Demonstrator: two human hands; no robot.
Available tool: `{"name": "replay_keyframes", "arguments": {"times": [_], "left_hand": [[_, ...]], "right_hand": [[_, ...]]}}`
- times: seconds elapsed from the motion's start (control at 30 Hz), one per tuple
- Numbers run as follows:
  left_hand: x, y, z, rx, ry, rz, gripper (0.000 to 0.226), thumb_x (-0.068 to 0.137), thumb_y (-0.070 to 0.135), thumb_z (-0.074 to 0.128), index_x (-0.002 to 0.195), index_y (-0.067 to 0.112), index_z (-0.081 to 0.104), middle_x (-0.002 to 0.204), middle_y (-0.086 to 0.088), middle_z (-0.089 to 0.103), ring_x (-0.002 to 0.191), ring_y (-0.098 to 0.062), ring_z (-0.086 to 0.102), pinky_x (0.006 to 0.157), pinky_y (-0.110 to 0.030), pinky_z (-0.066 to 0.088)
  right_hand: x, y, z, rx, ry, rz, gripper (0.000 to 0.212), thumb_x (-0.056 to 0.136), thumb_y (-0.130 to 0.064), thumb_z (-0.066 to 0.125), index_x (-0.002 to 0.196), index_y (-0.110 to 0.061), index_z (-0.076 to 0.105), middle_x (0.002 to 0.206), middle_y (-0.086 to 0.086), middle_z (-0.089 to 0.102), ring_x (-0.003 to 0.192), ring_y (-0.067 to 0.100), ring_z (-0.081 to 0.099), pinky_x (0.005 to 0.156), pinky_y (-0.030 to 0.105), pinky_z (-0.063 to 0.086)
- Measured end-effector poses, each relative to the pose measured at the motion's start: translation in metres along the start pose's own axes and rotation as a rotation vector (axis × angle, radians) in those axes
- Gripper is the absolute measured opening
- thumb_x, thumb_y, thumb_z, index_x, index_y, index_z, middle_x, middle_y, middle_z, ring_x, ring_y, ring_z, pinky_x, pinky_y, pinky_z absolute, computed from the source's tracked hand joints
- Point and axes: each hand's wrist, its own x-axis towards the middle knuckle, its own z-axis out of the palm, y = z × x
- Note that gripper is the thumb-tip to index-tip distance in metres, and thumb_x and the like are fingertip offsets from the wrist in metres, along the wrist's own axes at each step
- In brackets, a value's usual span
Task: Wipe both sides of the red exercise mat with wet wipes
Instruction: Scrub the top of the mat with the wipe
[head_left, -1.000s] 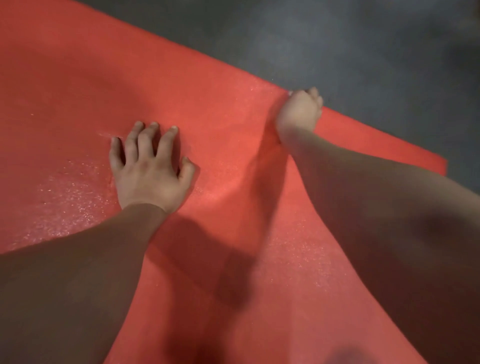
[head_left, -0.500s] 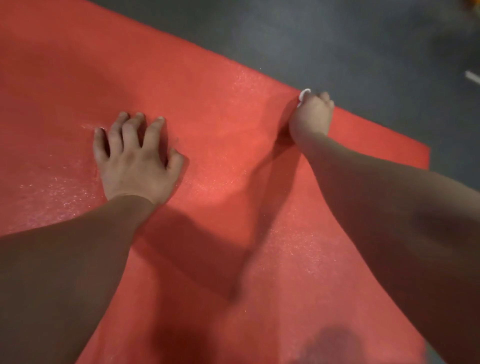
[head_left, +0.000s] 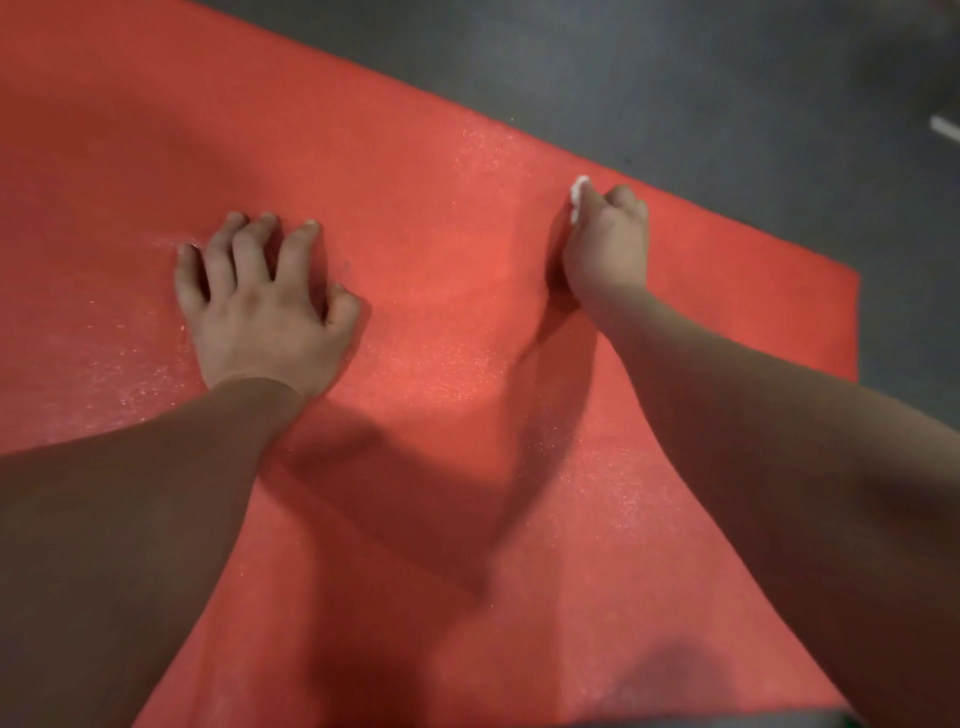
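The red mat (head_left: 441, 322) lies under both your hands. Your left hand (head_left: 265, 312) presses it, fingers spread. Your right hand (head_left: 608, 249) has its fingers curled round a wet wipe (head_left: 578, 193), which shows at their 11 o'clock.

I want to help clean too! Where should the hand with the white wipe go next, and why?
Probably pull the right hand and its wet wipe back toward the body. They sit close to the far edge of the red mat, so little mat lies beyond, while the left hand presses the mat steady.
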Motion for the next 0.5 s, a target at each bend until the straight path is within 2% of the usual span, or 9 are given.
{"name": "replay_keyframes", "arguments": {"times": [0.07, 0.13, 0.2, 0.27, 0.37, 0.43, 0.5], "left_hand": [[0.0, 0.0, 0.001, 0.0, 0.002, 0.005, 0.061, 0.089, 0.049, 0.054, 0.146, 0.029, 0.048, 0.154, -0.008, 0.042, 0.15, -0.029, 0.025, 0.123, -0.06, 0.01], [0.0, -0.001, 0.001, 0.008, 0.017, 0.015, 0.061, 0.089, 0.049, 0.054, 0.146, 0.028, 0.048, 0.153, -0.009, 0.043, 0.149, -0.03, 0.026, 0.123, -0.06, 0.012], [0.0, -0.001, 0.0, 0.015, 0.025, 0.018, 0.061, 0.089, 0.049, 0.054, 0.146, 0.027, 0.049, 0.152, -0.009, 0.043, 0.149, -0.031, 0.027, 0.123, -0.06, 0.012], [0.0, -0.001, 0.001, 0.023, 0.022, 0.017, 0.061, 0.09, 0.049, 0.054, 0.147, 0.027, 0.048, 0.153, -0.009, 0.043, 0.149, -0.031, 0.026, 0.123, -0.059, 0.012], [0.0, -0.002, 0.002, 0.029, 0.024, 0.026, 0.061, 0.09, 0.048, 0.052, 0.147, 0.027, 0.048, 0.153, -0.009, 0.043, 0.149, -0.031, 0.027, 0.123, -0.058, 0.011], [0.001, -0.003, 0.003, 0.022, 0.032, 0.03, 0.06, 0.091, 0.047, 0.052, 0.147, 0.026, 0.049, 0.152, -0.01, 0.044, 0.148, -0.033, 0.029, 0.123, -0.059, 0.012], [0.001, -0.004, 0.004, 0.029, 0.039, 0.033, 0.059, 0.091, 0.047, 0.052, 0.146, 0.026, 0.049, 0.152, -0.01, 0.044, 0.147, -0.034, 0.03, 0.123, -0.059, 0.013]], "right_hand": [[0.0, -0.01, -0.001, -0.032, -0.022, 0.138, 0.044, 0.095, -0.018, 0.033, 0.128, -0.009, 0.06, 0.108, 0.018, 0.06, 0.098, 0.039, 0.055, 0.091, 0.04, 0.038], [-0.015, -0.045, -0.003, 0.055, 0.038, 0.079, 0.043, 0.093, -0.018, 0.034, 0.12, 0.0, 0.063, 0.103, 0.02, 0.063, 0.092, 0.04, 0.057, 0.088, 0.042, 0.042], [-0.046, -0.084, -0.003, 0.202, 0.085, -0.153, 0.035, 0.09, -0.009, 0.044, 0.114, 0.006, 0.065, 0.097, 0.022, 0.064, 0.083, 0.041, 0.058, 0.08, 0.044, 0.048], [-0.079, -0.108, -0.005, 0.271, -0.008, -0.425, 0.04, 0.094, -0.011, 0.043, 0.125, 0.006, 0.061, 0.098, 0.019, 0.062, 0.084, 0.039, 0.055, 0.08, 0.044, 0.048], [-0.075, -0.098, -0.009, 0.238, -0.099, -0.633, 0.042, 0.098, -0.019, 0.042, 0.134, -0.005, 0.059, 0.1, 0.012, 0.061, 0.088, 0.034, 0.054, 0.082, 0.043, 0.048], [-0.056, -0.07, -0.008, 0.152, -0.023, -0.568, 0.036, 0.095, -0.017, 0.05, 0.127, -0.01, 0.065, 0.095, 0.013, 0.063, 0.084, 0.035, 0.057, 0.078, 0.04, 0.045], [-0.035, -0.034, -0.009, 0.102, 0.028, -0.27, 0.034, 0.094, -0.02, 0.046, 0.117, -0.013, 0.07, 0.091, 0.014, 0.062, 0.083, 0.037, 0.058, 0.076, 0.04, 0.041]]}}
